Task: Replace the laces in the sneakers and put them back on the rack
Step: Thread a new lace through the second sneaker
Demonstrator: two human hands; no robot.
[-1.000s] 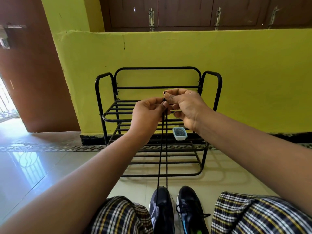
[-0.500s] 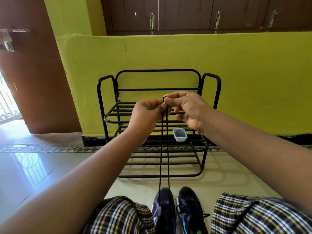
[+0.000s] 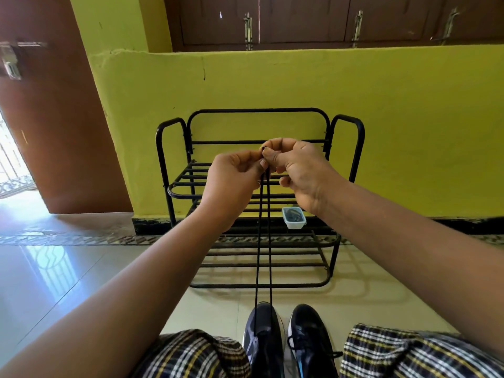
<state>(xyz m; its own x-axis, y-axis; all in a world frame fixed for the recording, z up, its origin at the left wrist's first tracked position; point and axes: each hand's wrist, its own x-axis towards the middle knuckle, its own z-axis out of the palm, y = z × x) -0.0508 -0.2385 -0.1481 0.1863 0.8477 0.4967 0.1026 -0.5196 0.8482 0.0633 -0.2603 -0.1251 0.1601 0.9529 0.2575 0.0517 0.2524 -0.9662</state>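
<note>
The lace [image 3: 264, 241] is black, two thin dark strands against the pale cream floor tiles [image 3: 81, 274]. The left sneaker [image 3: 263, 342] is dark navy with a grey-white side — the right sneaker [image 3: 309, 339] is black with a streak of bright blue. The rack [image 3: 346, 170] is black metal. The wall [image 3: 409, 126] is yellow-green with a black base strip, the door [image 3: 62, 132] reddish brown. The small tub [image 3: 293, 218] is white. The garment [image 3: 409, 353] over the knees is checked — dark, white and yellow.
</note>
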